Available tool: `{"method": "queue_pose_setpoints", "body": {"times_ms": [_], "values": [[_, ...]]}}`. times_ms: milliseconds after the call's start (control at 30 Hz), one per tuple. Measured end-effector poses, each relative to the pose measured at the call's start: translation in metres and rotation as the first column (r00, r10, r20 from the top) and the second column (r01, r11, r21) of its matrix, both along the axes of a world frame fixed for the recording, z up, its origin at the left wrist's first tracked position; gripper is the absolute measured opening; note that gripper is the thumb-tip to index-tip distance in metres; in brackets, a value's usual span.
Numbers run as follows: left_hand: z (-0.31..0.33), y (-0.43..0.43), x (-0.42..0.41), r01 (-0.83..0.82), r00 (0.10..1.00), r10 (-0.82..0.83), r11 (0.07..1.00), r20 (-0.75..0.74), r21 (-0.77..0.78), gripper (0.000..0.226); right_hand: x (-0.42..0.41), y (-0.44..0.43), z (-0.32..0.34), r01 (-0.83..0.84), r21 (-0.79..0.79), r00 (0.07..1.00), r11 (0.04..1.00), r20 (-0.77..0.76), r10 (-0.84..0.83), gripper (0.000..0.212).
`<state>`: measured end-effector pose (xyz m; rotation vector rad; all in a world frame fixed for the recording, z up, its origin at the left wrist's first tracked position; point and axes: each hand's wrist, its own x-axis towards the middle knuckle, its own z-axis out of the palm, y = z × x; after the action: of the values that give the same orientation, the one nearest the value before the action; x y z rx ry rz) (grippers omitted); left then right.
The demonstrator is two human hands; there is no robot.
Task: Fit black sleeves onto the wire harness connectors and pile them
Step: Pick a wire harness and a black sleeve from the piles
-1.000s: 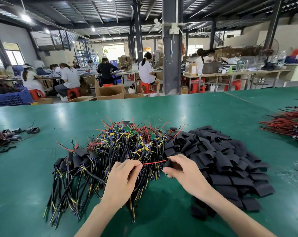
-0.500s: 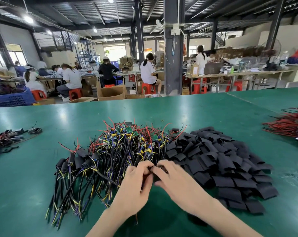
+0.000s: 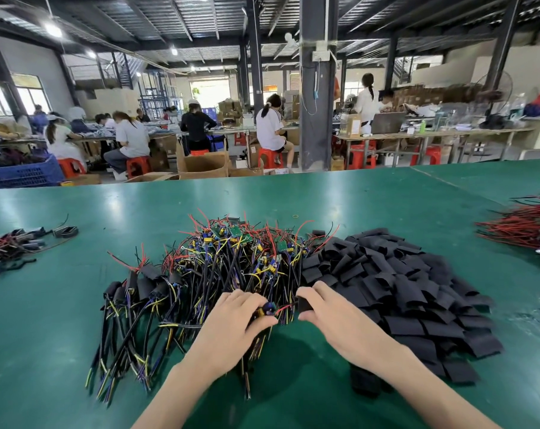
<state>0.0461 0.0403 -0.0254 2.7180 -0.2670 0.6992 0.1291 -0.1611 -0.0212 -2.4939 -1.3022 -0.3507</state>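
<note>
A big tangle of wire harnesses (image 3: 231, 267) with black, yellow, blue and red wires and small green boards lies mid-table. To its left are harnesses wearing black sleeves (image 3: 138, 286). A heap of loose flat black sleeves (image 3: 395, 283) sits to the right. My left hand (image 3: 231, 329) pinches one harness connector (image 3: 267, 308) with a blue and yellow end. My right hand (image 3: 333, 317) holds a black sleeve (image 3: 303, 304) just right of that connector, a short red wire running between them.
The green table (image 3: 371, 205) stretches far back. A small bundle of sleeved harnesses (image 3: 18, 243) lies at the left edge, and a red-wire bundle (image 3: 525, 226) at the right edge. Beyond the table several seated workers, cartons, red stools and a dark pillar (image 3: 316, 88).
A second ago my hands were apart with a red wire stretched between them. They came together, and now the sleeve sits close beside the connector end.
</note>
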Motion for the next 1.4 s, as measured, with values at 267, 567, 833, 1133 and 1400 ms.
{"method": "queue_pose_setpoints", "body": {"times_ms": [267, 567, 833, 1133, 1400], "values": [[0.003, -0.014, -0.003, 0.053, 0.991, -0.072, 0.985, -0.111, -0.164, 0.028, -0.01, 0.003, 0.012, 0.044, -0.109, 0.985, 0.993, 0.172, -0.025, 0.044], [0.002, -0.015, -0.002, 0.057, 0.996, -0.056, 0.998, -0.064, 0.013, 0.03, -0.013, 0.0, 0.008, 0.03, 0.026, 0.989, 0.999, -0.149, -0.026, 0.051], [0.002, -0.016, -0.003, 0.06, 0.996, -0.072, 0.977, 0.053, 0.206, 0.024, -0.016, 0.002, 0.008, 0.022, -0.035, 0.999, 0.999, -0.034, -0.023, 0.055], [-0.003, -0.019, -0.002, 0.051, 0.998, -0.053, 0.996, -0.016, -0.071, 0.055, -0.007, -0.001, 0.008, -0.014, 0.058, 0.987, 0.998, -0.161, 0.024, 0.056], [-0.005, -0.021, -0.001, 0.046, 0.999, -0.048, 0.978, -0.002, -0.205, 0.04, -0.013, 0.001, 0.011, -0.005, 0.13, 0.999, 0.991, -0.047, 0.012, 0.047]]}}
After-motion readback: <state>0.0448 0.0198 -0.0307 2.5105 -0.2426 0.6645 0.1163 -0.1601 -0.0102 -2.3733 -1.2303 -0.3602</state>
